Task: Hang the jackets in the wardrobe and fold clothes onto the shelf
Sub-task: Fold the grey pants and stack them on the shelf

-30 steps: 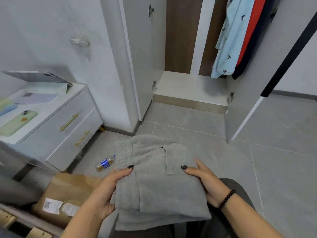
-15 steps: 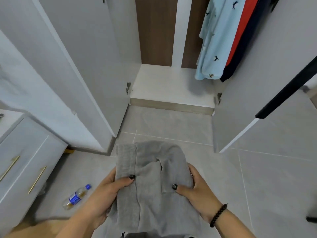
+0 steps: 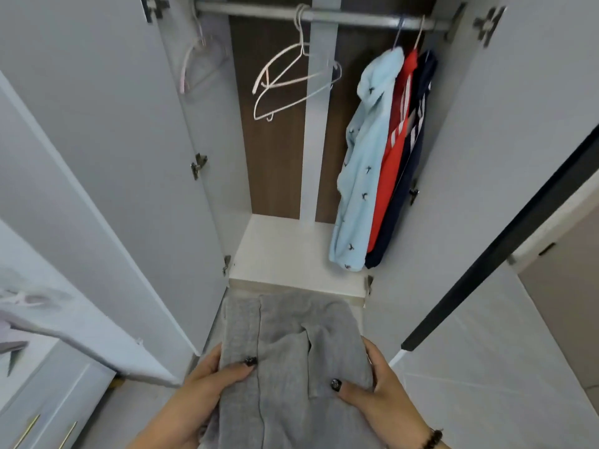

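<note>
From the head view, you hold the folded grey garment flat in front of you, low in the frame and just short of the wardrobe's near edge. Your left hand grasps its left side, thumb pressed on top and fingers hidden underneath. Your right hand grasps the right side the same way, thumb lying across the cloth; a dark bead bracelet sits on that wrist.

Beyond the garment the white shelf forms the wardrobe floor, between the two open doors. Up at the far top runs the rail. Three jackets hang at its right end, touching each other: a light blue one nearest the middle, then a red one, then a navy one. Bare white hangers hang near the rail's middle, and a pink hanger at its left end. At lower left you see a drawer unit with gold handles.
</note>
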`<action>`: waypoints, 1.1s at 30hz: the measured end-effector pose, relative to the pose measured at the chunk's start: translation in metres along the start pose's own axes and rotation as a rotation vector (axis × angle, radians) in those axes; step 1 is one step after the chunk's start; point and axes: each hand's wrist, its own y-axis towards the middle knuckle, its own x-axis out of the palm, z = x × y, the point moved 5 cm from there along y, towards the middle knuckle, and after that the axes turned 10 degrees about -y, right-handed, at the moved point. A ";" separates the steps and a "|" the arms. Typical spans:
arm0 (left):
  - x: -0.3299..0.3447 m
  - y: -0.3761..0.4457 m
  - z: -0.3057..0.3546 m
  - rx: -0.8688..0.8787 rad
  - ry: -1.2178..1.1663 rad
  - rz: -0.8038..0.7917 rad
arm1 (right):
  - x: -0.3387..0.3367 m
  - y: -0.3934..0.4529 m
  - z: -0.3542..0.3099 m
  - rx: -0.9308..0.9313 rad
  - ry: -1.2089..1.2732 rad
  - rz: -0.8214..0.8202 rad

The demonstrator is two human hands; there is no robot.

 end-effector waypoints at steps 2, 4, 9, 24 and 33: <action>0.033 -0.010 0.033 0.066 0.067 0.011 | -0.025 -0.007 -0.045 -0.051 -0.034 0.012; 0.063 -0.020 0.064 0.121 0.138 -0.004 | -0.046 -0.016 -0.089 -0.097 -0.081 0.033; 0.129 -0.040 0.135 0.286 0.294 -0.063 | -0.089 -0.039 -0.177 -0.229 -0.139 0.220; 0.202 0.003 0.304 0.481 0.174 -0.247 | -0.130 0.039 -0.353 -0.542 -0.214 0.254; 0.218 0.088 0.432 0.641 0.189 -0.292 | -0.132 0.151 -0.462 -0.689 -0.276 0.284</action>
